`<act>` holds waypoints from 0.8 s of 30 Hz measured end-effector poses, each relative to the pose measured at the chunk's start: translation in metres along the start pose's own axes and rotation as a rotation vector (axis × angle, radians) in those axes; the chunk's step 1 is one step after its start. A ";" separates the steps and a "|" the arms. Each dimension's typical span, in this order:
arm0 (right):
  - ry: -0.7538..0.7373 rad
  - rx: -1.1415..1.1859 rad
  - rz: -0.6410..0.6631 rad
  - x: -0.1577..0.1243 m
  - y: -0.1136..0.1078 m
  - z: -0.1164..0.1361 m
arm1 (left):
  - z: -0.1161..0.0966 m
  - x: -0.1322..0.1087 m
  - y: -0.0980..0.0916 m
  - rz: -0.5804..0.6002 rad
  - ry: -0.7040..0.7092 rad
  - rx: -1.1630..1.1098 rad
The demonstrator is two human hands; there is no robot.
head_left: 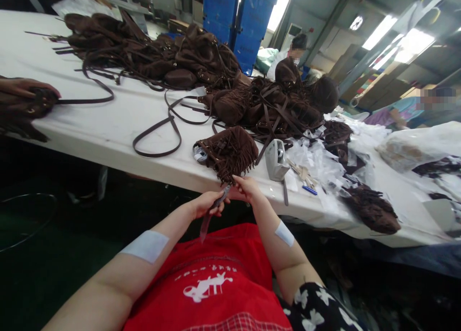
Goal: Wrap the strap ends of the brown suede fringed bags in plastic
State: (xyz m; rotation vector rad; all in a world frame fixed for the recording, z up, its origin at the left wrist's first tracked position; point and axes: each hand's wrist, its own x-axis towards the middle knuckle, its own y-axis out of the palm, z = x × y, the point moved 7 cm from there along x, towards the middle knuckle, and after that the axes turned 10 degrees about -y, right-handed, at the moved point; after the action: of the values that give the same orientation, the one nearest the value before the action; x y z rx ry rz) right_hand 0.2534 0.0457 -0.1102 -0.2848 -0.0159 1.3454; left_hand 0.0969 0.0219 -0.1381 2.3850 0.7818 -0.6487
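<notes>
A small dark brown fringed bag lies near the table's front edge, with pale stuffing showing at its left end. My right hand is closed in a pinch at the tips of the bag's lower fringe. Just left of it, my left hand is closed around a dark strip with a silvery upper end. The strip's translucent brownish tail hangs below the fingers, over my red apron. Its exact kind is too small to make out. A grey tape dispenser stands right of the bag.
Brown bags with straps are heaped along the back. One strap loop lies on the white table. White scraps, a blue pen and another fringed bag are at right. Someone's hand holds a bag at left.
</notes>
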 end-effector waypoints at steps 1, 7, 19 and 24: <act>0.001 0.011 0.016 0.002 0.003 0.001 | 0.001 0.001 0.000 -0.002 0.000 -0.023; -0.006 0.041 0.099 0.005 0.015 0.006 | -0.003 0.010 -0.004 -0.022 0.032 -0.104; -0.008 0.030 0.401 -0.042 0.038 -0.008 | -0.019 0.005 -0.005 0.082 0.016 -0.300; -0.009 -0.133 0.720 -0.084 0.091 -0.037 | -0.021 0.004 -0.005 0.102 -0.012 -0.372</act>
State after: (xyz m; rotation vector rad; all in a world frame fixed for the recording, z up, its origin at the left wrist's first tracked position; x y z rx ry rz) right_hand 0.1541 -0.0242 -0.1527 -0.4196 -0.0106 2.0654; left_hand 0.1018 0.0400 -0.1263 2.0638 0.7020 -0.4319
